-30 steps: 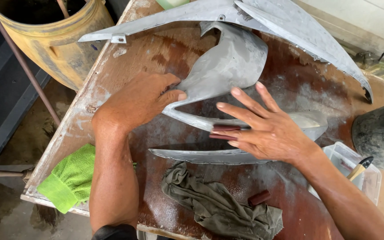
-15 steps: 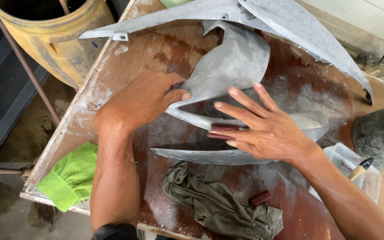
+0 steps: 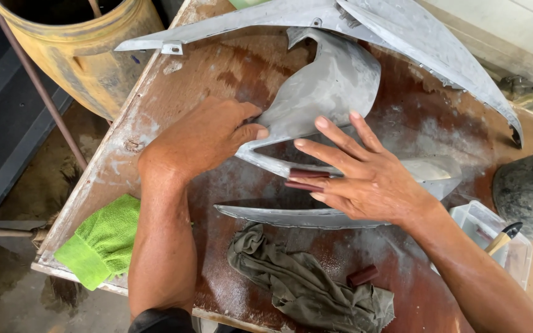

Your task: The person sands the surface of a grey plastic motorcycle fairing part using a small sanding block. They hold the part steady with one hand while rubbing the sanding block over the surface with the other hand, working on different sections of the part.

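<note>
Both forearms are bare, with 1 dark sleeve edge (image 3: 158,319) showing at the left elbow.

Your grey panel (image 3: 328,92) looks matt, dusty plastic; worktop (image 3: 229,68) is worn, stained wood w/ soft cloth rags (image 3: 306,287).
</note>
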